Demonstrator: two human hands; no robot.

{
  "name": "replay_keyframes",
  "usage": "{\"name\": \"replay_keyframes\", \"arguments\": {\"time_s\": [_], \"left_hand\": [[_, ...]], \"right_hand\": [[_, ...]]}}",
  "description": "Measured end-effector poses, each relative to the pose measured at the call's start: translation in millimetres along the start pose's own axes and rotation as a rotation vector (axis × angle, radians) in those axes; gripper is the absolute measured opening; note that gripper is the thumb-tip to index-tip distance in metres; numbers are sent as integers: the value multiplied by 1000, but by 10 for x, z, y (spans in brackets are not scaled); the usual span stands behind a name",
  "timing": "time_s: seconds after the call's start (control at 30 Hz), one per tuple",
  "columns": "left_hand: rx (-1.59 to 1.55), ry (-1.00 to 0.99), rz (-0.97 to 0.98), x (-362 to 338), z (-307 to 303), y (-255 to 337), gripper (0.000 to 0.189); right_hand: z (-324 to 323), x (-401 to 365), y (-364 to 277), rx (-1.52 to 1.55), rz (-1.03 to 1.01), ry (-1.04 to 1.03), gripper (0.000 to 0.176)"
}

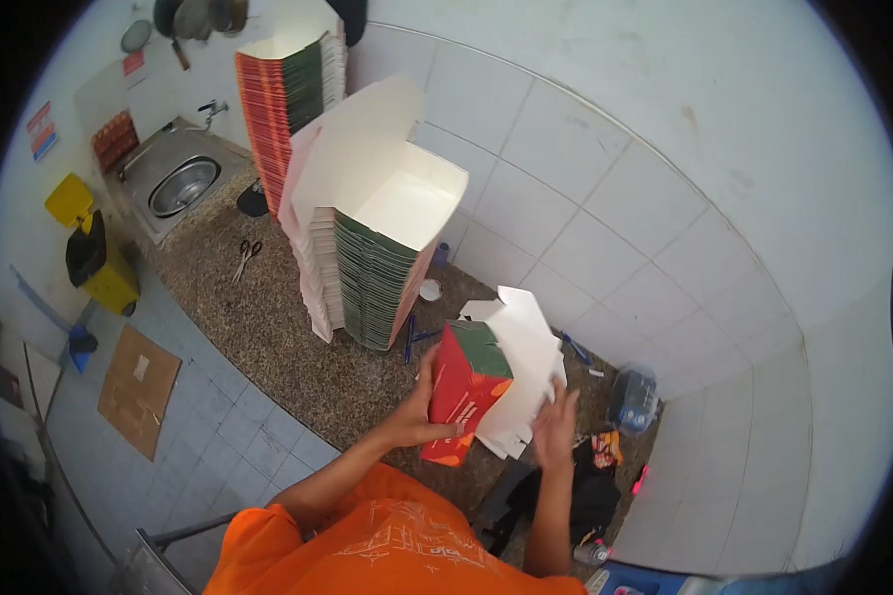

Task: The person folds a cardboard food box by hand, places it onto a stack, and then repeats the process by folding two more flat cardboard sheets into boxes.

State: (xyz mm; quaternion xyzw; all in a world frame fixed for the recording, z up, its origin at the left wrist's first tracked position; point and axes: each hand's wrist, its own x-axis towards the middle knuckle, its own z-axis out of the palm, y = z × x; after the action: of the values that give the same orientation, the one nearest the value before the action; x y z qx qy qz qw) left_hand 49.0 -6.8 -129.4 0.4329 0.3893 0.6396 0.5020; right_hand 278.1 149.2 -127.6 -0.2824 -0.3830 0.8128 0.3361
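Observation:
A red and green cardboard box (469,390) with a white open lid flap (522,347) is held tilted above the granite counter. My left hand (419,411) grips its red side, thumb across the front and fingers behind. On the other side, my right hand (556,421) has its fingers apart beside the edge of the white flap; whether they touch it is hard to tell. Behind the box stands a tall stack of nested green-sided boxes (375,273). Farther back rises another stack with red and green sides (266,114).
Scissors (246,260) lie on the counter (258,332) near a metal sink (184,186). Blue pens (410,340) are beside the nearer stack. A clear plastic container (633,399) and a black cloth item (585,496) sit at the right. The tiled wall (566,188) borders the counter.

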Motion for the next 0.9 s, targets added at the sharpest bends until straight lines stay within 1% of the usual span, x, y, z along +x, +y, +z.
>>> {"name": "replay_keyframes", "arguments": {"time_s": [0.03, 0.07, 0.1, 0.17, 0.2, 0.23, 0.27, 0.3, 0.33, 0.37, 0.4, 0.43, 0.47, 0.5, 0.57, 0.6, 0.63, 0.67, 0.7, 0.73, 0.77, 0.8, 0.83, 0.87, 0.9], "left_hand": [[199, 154, 230, 28, -23, -51, 114], [209, 236, 210, 9, 13, -79, 115], [210, 246, 216, 11, -5, -79, 115], [-338, -203, -326, -28, -39, -87, 128], [-339, -204, -326, -39, -14, -93, 128], [-414, -249, -337, -21, 39, -95, 129], [-485, -297, -349, 6, 81, -78, 129], [-479, -302, -347, 28, 136, 47, 129], [-290, -241, -173, 44, 214, 255, 123], [-102, -176, 0, 85, 251, 394, 117], [-97, -177, 4, 173, 238, 461, 117], [214, -120, 245, 274, 212, 543, 118], [527, -57, 484, 355, 166, 630, 119], [864, -82, 658, 414, -36, 601, 125], [1172, 71, 788, 497, -122, 864, 123], [1014, 139, 766, 476, -88, 1155, 117], [855, 206, 741, 465, -64, 1413, 110], [864, 207, 743, 499, -149, 1517, 110], [1117, 349, 768, 496, -259, 1616, 100], [1372, 492, 785, 459, -345, 1685, 90], [1382, 488, 790, 431, -454, 1669, 90], [1494, 496, 720, 433, -599, 1604, 77], [1605, 505, 648, 440, -673, 1588, 64], [1552, 578, 715, 439, -581, 1632, 41], [1560, 576, 720, 450, -563, 1629, 41]], "right_hand": [[-96, 23, 168, -136, -78, -4, 67], [135, -45, 301, -544, -143, 220, 70], [145, 0, 286, -548, -143, 209, 70], [164, 54, 271, -855, -407, 236, 70], [366, 11, 67, -787, -276, 129, 68], [425, 50, 12, -789, -279, 128, 68], [471, 81, -19, -692, -201, 15, 69], [530, 126, -61, -594, -126, -98, 69], [609, 191, -139, -595, -132, -99, 69], [704, 265, -233, -628, -203, -40, 71], [809, 342, -324, -659, -276, 17, 73], [912, 401, -396, -688, -351, 70, 75], [1012, 425, -431, -555, -300, 50, 72], [1162, 432, -493, -554, -309, 40, 72], [1490, 463, -597, -439, -33, -296, 62], [1585, 676, -564, -454, -151, -457, 47], [1662, 864, -664, -592, -243, -432, 42], [1779, 1047, -799, -729, -334, -401, 38], [2224, 970, -1142, -907, -499, -501, 35], [2423, 1152, -1283, -935, -387, -415, 38], [2552, 1456, -1342, -1052, -604, -434, 38], [2681, 1765, -1396, -1163, -825, -446, 39], [2899, 1952, -1507, -1359, -742, -450, 43], [3077, 2079, -1515, -1409, -744, -471, 43], [3217, 2263, -1502, -1402, -752, -469, 43]]}}
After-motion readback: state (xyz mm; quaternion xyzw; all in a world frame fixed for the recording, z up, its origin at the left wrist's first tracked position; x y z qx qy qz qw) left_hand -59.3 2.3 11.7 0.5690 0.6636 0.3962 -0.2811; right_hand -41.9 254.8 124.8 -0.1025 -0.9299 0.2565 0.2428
